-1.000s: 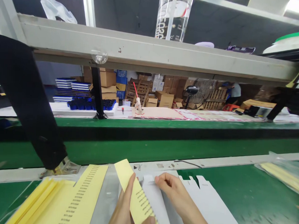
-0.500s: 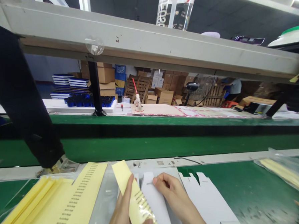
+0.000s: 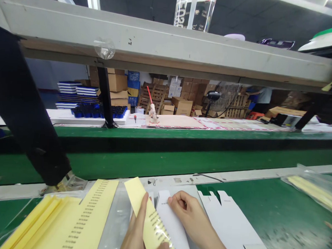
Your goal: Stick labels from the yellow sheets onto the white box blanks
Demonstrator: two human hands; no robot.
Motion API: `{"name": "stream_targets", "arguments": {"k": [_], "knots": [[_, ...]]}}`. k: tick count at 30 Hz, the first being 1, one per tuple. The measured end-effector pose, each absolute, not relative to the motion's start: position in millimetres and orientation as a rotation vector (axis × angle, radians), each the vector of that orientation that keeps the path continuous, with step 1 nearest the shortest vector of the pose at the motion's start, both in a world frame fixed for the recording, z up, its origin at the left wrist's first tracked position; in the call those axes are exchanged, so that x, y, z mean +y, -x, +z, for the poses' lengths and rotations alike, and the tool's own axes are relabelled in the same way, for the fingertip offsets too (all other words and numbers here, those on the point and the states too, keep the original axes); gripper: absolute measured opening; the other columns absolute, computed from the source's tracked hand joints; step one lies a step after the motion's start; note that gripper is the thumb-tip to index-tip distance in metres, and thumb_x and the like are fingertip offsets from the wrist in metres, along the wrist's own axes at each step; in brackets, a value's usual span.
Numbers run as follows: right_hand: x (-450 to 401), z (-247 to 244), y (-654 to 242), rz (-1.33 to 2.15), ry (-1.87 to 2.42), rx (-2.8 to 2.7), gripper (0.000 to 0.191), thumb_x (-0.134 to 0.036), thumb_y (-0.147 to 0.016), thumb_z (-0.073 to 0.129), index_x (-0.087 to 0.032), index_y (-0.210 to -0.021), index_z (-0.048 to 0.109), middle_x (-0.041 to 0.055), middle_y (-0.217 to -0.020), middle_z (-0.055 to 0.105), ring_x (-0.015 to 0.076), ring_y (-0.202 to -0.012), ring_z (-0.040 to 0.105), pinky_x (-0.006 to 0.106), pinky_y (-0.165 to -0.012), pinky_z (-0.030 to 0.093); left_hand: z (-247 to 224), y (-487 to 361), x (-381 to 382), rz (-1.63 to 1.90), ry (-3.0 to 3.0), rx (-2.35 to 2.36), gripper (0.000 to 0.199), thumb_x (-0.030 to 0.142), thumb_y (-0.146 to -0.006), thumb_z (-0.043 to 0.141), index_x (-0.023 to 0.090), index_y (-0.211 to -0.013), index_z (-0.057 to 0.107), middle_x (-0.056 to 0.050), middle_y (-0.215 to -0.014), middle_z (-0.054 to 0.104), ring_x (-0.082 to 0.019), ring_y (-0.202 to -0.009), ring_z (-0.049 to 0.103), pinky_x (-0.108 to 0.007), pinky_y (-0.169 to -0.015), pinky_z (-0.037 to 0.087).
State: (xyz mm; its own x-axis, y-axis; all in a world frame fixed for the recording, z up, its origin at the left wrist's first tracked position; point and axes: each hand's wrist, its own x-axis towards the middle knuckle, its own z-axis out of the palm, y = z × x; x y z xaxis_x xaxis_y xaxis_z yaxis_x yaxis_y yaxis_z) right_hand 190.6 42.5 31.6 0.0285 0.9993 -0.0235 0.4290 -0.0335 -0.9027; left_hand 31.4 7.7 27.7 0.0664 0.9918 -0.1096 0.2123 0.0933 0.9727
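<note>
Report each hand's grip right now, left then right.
Left hand: closed, holding the printed yellow paper strip.
Right hand: closed, pinching the white card strip.

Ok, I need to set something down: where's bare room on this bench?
Bare green mat lies right of the white die-cut carton blank, below the plastic bag of yellow strips. A small green patch sits left of the yellow sheets. The middle is crowded: the left hand holds a yellow strip and the right hand touches a white card.
</note>
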Motion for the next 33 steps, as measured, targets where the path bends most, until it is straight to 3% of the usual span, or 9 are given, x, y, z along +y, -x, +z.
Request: {"name": "stream_targets", "arguments": {"k": [9,12,17,21,24,28,33], "knots": [[40,36,-185,0.818,1.738,-1.538,0.027,-0.035,-0.077,0.047,-0.021,-0.056,0.036,-0.0058,-0.054,0.031,0.0123,-0.054,0.033,0.025,-0.051,0.026,20,-35,6,1.104,-1.298,1.310,0.081,0.025,-0.061,0.063,0.010,-0.134,0.029,-0.017,-0.135,0.036,-0.035,-0.127,0.027,-0.044,-0.104,0.025],[41,35,-188,0.798,1.785,-1.490,0.018,-0.035,-0.075,0.049,-0.023,-0.068,0.039,-0.0066,-0.057,0.032,0.0127,-0.053,0.034,0.025,-0.050,0.027,20,-35,5,1.113,-1.277,1.311,0.081,0.024,-0.062,0.063,0.010,-0.134,0.030,-0.016,-0.134,0.038,-0.035,-0.128,0.026,-0.044,-0.104,0.026],[44,28,-192,0.903,1.730,-1.449,0.032,-0.055,-0.077,0.042,-0.026,-0.088,0.039,-0.0069,-0.058,0.035,0.0147,-0.055,0.040,0.026,-0.053,0.030,22,-34,5,1.098,-1.319,1.300,0.079,0.023,-0.062,0.063,0.011,-0.133,0.031,-0.015,-0.134,0.039,-0.035,-0.127,0.027,-0.044,-0.103,0.027],[45,24,-187,0.934,1.728,-1.555,0.029,-0.052,-0.076,0.047,-0.024,-0.081,0.041,-0.0060,-0.058,0.039,0.0144,-0.056,0.040,0.026,-0.053,0.030,23,-34,7,1.044,-1.342,1.309,0.080,0.023,-0.063,0.060,0.008,-0.134,0.027,-0.016,-0.134,0.037,-0.033,-0.126,0.029,-0.042,-0.104,0.026],[45,26,-191,0.980,1.591,-1.558,0.025,-0.047,-0.084,0.036,-0.023,-0.079,0.045,-0.0038,-0.064,0.046,0.0148,-0.062,0.045,0.026,-0.059,0.033,22,-34,9,0.973,-1.374,1.306,0.084,0.025,-0.062,0.057,0.007,-0.136,0.021,-0.016,-0.136,0.033,-0.030,-0.128,0.026,-0.042,-0.104,0.025],[37,31,-199,0.967,1.690,-1.552,0.035,-0.052,-0.082,0.036,-0.023,-0.096,0.050,-0.0011,-0.068,0.051,0.0182,-0.069,0.051,0.029,-0.061,0.035,28,-32,13,0.926,-1.348,1.267,0.089,0.029,-0.060,0.059,0.009,-0.136,0.016,-0.016,-0.139,0.026,-0.030,-0.128,0.023,-0.046,-0.105,0.022],[27,23,-199,1.062,1.631,-1.462,0.040,-0.042,-0.071,0.056,-0.017,-0.102,0.047,-0.0063,-0.059,0.036,0.0136,-0.055,0.042,0.026,-0.052,0.032,66,-13,19,1.014,-1.064,1.021,0.093,0.037,-0.064,0.067,0.020,-0.135,0.009,-0.016,-0.135,0.034,-0.029,-0.116,0.044,-0.042,-0.094,0.039]]}}
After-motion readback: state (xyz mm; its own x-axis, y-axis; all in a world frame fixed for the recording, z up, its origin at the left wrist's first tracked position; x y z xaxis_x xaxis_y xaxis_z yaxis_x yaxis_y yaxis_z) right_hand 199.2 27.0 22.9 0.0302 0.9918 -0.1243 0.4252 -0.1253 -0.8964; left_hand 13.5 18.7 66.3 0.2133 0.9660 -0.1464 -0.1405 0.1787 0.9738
